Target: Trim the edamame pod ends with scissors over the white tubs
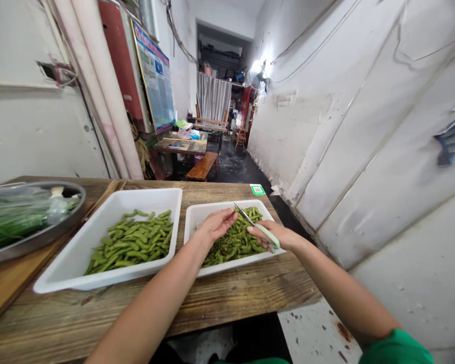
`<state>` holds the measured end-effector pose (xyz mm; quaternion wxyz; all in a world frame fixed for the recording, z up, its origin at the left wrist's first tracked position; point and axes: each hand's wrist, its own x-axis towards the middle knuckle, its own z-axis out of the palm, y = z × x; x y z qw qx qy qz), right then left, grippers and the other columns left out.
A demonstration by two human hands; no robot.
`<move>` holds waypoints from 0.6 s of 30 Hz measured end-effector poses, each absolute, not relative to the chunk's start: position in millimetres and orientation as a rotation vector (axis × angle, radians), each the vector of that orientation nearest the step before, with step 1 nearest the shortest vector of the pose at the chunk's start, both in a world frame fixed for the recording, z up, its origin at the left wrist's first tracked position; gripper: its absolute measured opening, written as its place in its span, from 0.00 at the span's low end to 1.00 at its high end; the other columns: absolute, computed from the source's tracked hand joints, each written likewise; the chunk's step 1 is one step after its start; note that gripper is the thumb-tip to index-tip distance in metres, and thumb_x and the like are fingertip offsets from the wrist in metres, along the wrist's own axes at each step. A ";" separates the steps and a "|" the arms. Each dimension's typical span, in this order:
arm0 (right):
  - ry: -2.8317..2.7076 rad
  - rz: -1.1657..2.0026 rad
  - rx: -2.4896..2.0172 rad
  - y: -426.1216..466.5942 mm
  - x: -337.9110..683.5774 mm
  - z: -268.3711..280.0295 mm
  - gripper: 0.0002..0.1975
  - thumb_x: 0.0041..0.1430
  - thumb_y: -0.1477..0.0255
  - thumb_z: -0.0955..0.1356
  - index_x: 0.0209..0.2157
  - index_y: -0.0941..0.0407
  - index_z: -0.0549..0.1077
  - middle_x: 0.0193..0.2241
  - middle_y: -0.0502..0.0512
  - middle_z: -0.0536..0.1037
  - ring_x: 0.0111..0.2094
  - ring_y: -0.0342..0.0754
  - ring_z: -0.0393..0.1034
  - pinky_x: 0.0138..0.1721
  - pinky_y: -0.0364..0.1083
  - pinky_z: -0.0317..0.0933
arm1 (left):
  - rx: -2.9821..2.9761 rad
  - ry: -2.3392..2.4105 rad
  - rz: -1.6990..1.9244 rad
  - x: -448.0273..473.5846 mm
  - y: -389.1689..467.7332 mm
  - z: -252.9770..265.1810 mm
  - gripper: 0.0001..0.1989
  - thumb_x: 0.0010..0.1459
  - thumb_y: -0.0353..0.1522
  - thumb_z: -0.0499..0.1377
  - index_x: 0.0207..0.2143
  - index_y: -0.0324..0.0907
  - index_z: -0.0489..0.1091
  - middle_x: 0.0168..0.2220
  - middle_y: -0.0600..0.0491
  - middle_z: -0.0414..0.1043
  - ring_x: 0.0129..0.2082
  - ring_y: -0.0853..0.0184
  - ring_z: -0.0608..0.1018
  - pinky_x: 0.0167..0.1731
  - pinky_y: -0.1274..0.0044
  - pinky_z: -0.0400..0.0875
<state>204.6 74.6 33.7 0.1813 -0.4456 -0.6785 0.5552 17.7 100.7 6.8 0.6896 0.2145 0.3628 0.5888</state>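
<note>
My right hand [271, 233] is closed round pale green handled scissors [268, 237], whose metal blades point up and left over the right tray. Close by the blade tips is my left hand [220, 222], its fingers drawn together in a pinch; what they hold, if anything, is too small to make out. Below both hands, green bean pods [231, 248] fill much of the white right tray [190, 218]. A larger white tray [55, 275] stands to the left, with a heap of plumper-looking green soybean pods [136, 241] toward its right side.
Both trays stand on a wooden table [212, 298]. At far left, a metal basin [74, 215] holds leafy greens in plastic, beside a wooden board [18, 283]. A green-edged code card [257, 189] lies at the back right corner. Beyond are a bench [202, 167] and another table.
</note>
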 end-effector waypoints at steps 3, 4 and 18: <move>-1.902 1.566 -1.246 74.1 203.6 32.4 0.22 0.48 0.52 0.66 0.21 0.58 0.60 0.12 0.43 0.61 0.10 0.36 0.54 0.08 0.36 0.51 | 0.488 0.794 1.338 19.3 100.5 5.2 0.06 0.48 0.19 0.59 0.22 0.33 0.67 0.23 0.52 0.71 0.27 0.74 0.75 0.33 0.84 0.74; -1.893 1.567 -1.242 74.0 203.5 32.2 0.22 0.48 0.53 0.66 0.21 0.58 0.60 0.12 0.43 0.61 0.10 0.36 0.55 0.08 0.36 0.51 | 0.495 0.793 1.343 19.5 100.5 4.8 0.07 0.47 0.19 0.60 0.21 0.34 0.67 0.23 0.52 0.71 0.27 0.74 0.75 0.33 0.83 0.74; -1.861 1.651 -1.381 76.5 223.3 27.4 0.21 0.46 0.55 0.69 0.20 0.59 0.63 0.10 0.44 0.64 0.08 0.37 0.56 0.07 0.36 0.51 | 0.628 1.276 1.270 13.0 110.4 -10.0 0.05 0.45 0.24 0.58 0.21 0.38 0.63 0.17 0.54 0.67 0.17 0.73 0.71 0.21 0.80 0.69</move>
